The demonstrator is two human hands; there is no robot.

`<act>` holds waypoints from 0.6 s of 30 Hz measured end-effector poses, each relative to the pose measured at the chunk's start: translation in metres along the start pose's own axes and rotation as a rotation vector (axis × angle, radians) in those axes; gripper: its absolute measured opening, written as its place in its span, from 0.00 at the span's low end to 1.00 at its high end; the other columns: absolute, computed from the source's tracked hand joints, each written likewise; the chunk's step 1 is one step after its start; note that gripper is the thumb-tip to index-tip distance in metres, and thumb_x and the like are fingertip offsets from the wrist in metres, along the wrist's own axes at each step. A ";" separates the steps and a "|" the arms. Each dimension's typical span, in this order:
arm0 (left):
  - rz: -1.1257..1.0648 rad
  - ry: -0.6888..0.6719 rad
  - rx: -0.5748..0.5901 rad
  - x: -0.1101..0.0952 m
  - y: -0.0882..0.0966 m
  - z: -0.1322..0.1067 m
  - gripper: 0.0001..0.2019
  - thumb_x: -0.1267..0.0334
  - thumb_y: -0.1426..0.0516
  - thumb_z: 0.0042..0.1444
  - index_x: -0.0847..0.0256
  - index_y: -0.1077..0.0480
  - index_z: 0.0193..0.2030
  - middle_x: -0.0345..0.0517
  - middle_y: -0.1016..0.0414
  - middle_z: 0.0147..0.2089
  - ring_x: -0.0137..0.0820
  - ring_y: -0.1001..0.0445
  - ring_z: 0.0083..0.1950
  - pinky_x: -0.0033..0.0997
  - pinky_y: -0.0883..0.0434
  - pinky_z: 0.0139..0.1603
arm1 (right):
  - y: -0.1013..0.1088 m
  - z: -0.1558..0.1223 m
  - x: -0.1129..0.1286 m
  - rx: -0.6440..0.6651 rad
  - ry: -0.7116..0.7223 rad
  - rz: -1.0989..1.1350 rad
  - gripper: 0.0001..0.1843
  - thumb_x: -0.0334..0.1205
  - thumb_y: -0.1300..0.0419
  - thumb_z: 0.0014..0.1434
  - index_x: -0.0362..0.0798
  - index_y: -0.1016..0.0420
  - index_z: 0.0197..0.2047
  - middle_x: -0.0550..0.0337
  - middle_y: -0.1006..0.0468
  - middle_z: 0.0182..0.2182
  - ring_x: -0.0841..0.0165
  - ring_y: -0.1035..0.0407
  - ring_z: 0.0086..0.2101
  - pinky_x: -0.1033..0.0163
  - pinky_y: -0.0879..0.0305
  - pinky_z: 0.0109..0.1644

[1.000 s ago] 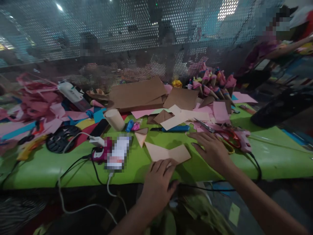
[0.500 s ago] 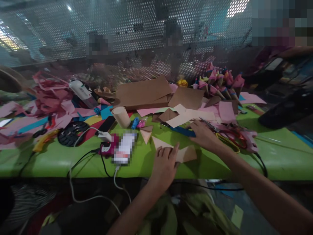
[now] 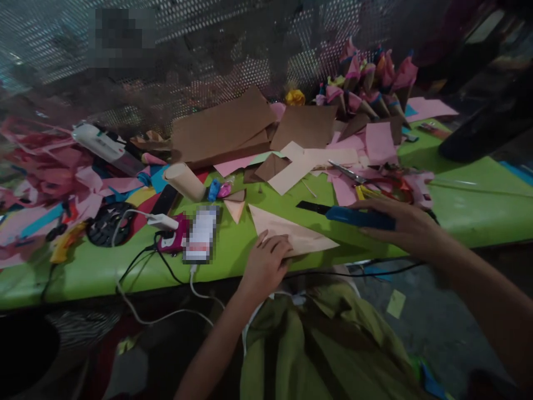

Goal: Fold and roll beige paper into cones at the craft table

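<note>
A beige paper triangle (image 3: 287,230) lies near the front edge of the green table (image 3: 466,205). My left hand (image 3: 266,261) rests on its near edge, fingers curled down onto the paper. Over to the right, my right hand (image 3: 406,225) is closed around a blue-handled utility knife (image 3: 353,215), whose dark blade points left just above the table. A smaller folded triangle (image 3: 235,206) sits to the left of the big one.
Brown card sheets (image 3: 225,130), pink paper scraps (image 3: 377,141) and paper cones (image 3: 366,80) crowd the back. Red-and-yellow scissors (image 3: 375,186) lie right of centre. A paper roll (image 3: 183,180), a white glue gun (image 3: 104,147), a phone on a cable (image 3: 200,236) and cords occupy the left.
My right hand picked up the blue knife from among the paper scraps and carried it toward me and to the right. The beige paper now lies as one triangle under my left hand.
</note>
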State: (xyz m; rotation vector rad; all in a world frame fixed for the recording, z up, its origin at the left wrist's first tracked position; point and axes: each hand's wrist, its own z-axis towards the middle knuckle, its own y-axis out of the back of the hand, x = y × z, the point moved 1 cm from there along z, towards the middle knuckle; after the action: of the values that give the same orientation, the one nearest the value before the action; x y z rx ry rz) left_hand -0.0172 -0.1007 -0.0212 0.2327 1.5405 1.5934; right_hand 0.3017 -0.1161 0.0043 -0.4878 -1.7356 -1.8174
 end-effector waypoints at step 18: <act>-0.248 0.354 -0.021 0.004 0.021 0.016 0.05 0.60 0.44 0.65 0.57 0.32 0.39 0.45 0.20 0.41 0.37 0.21 0.45 0.34 0.27 0.46 | -0.002 -0.054 -0.035 0.057 0.048 0.004 0.25 0.62 0.43 0.64 0.65 0.22 0.60 0.55 0.23 0.39 0.62 0.25 0.34 0.59 0.29 0.35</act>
State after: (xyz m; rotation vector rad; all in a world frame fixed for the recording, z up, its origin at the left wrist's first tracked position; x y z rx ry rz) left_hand -0.0184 -0.0830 -0.0015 -0.2575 1.7402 1.5056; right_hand 0.3340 -0.1638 -0.0238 -0.4212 -1.7473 -1.7575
